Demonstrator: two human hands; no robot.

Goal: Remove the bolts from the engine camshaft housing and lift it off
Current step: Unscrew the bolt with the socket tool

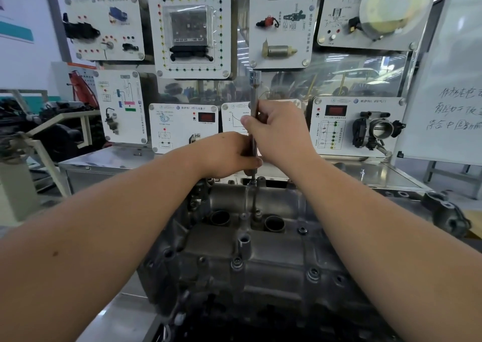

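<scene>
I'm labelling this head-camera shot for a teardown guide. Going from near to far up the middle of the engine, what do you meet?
Raised bolt boss at the housing's near part → two round bores in the camshaft housing → extension bar's lower tip on the far-edge bolt → left hand and right hand gripping the bar → training panels behind.

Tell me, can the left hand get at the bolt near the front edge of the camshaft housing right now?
Probably not at once: the left hand grips the long socket extension at the far edge. Nothing covers the front bolt on the camshaft housing, so letting go would free the way.
</scene>
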